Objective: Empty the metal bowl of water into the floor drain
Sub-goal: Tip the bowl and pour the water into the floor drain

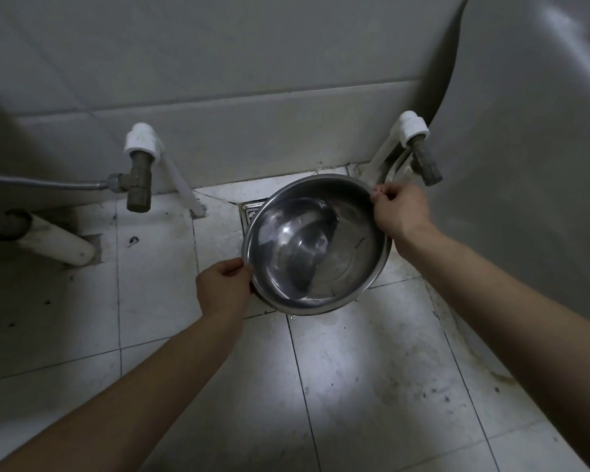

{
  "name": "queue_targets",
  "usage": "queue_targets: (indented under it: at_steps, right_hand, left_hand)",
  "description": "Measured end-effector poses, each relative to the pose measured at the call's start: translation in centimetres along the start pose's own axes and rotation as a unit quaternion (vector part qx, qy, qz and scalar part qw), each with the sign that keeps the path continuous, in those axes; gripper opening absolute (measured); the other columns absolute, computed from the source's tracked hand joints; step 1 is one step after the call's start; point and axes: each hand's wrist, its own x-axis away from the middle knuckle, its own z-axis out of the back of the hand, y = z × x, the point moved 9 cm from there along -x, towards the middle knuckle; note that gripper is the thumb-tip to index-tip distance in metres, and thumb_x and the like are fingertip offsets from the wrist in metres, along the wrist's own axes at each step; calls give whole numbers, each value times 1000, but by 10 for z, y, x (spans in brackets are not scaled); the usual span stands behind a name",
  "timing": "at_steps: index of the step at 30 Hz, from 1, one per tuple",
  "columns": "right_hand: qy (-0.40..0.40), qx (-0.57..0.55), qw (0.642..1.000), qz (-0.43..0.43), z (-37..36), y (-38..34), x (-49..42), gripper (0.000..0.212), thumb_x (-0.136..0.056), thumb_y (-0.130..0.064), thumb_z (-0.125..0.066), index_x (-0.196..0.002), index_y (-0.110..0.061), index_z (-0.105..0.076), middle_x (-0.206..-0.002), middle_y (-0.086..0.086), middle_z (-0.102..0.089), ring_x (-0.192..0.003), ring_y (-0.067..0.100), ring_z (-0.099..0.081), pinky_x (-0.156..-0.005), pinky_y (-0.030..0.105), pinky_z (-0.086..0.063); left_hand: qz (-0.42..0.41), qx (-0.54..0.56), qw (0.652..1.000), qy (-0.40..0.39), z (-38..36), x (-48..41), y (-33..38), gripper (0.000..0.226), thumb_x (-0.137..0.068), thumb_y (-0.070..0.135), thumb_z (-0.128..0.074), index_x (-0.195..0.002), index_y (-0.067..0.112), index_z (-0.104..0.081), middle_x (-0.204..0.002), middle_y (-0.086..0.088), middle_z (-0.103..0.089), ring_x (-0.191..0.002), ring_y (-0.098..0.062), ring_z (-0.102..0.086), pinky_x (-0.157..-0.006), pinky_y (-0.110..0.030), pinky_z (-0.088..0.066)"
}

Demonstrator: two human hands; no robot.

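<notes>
A round metal bowl [348,253] hangs just above the white tiled floor, tilted to the left, with water pooled in its lower left part. My left hand [223,289] pinches the bowl's rim at its lower left. My right hand [401,212] grips the rim at the upper right. The square metal floor drain [251,212] lies under the bowl's upper left edge; only its left corner shows, the bowl hides the remainder.
A tiled wall [252,131] stands right behind the drain. White pipes with brass valves stick out at the left [139,172] and right [419,144]. A thick white pipe [58,243] enters the floor at left. A large grey fixture [525,165] curves along the right side.
</notes>
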Motion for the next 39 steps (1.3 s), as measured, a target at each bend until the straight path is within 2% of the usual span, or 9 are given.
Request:
queue_targets:
  at_steps: [6, 17, 23, 28, 34, 39]
  right_hand:
    - [1, -2, 1000, 0, 0, -2, 1, 24, -102, -20, -55, -109, -10, -76, -112, 11, -72, -110, 28, -65, -103, 44, -53]
    - [3, -14, 1000, 1, 1, -9, 1, 23, -102, -20, -56, -109, -11, -76, -108, 7, -71, -108, 26, -65, -101, 43, -55]
    - [4, -11, 1000, 3, 0, -13, 3, 22, -101, -22, -57, -105, -12, -76, -106, 8, -72, -105, 27, -66, -98, 46, -57]
    - [11, -1, 1000, 16, 0, -18, 4, 18, -99, -19, -59, -90, -17, -74, -101, 10, -73, -102, 28, -68, -96, 46, -58]
    - [9, -3, 1000, 17, 0, -21, 8, 18, -99, -20, -59, -99, -14, -76, -104, 10, -73, -104, 28, -68, -97, 48, -57]
    - [9, -2, 1000, 25, 1, -23, 8, 17, -101, -19, -58, -93, -19, -73, -98, 5, -69, -96, 23, -65, -95, 45, -58]
  left_hand:
    - [17, 4, 1000, -7, -2, 3, -5, 34, -87, 10, -77, -121, 7, -71, -103, -7, -74, -91, -26, -74, -92, -42, -60]
    - [40, -8, 999, -18, -6, 3, -12, 36, -85, 10, -80, -120, 7, -71, -105, -10, -75, -91, -28, -74, -90, -43, -61]
    - [45, -2, 999, -19, -6, 4, -13, 35, -85, 9, -80, -119, 5, -72, -103, -12, -75, -90, -29, -74, -90, -43, -61]
    - [41, -6, 999, -22, -6, 4, -13, 28, -88, 8, -77, -115, 6, -73, -99, -9, -76, -89, -27, -74, -90, -42, -61]
    - [46, 3, 999, -21, -6, 2, -14, 32, -87, 8, -78, -118, 4, -73, -100, -9, -75, -90, -27, -74, -91, -42, -61]
    - [54, 12, 998, -22, -7, 2, -15, 32, -86, 7, -78, -117, 4, -73, -100, -9, -75, -90, -27, -74, -90, -42, -61]
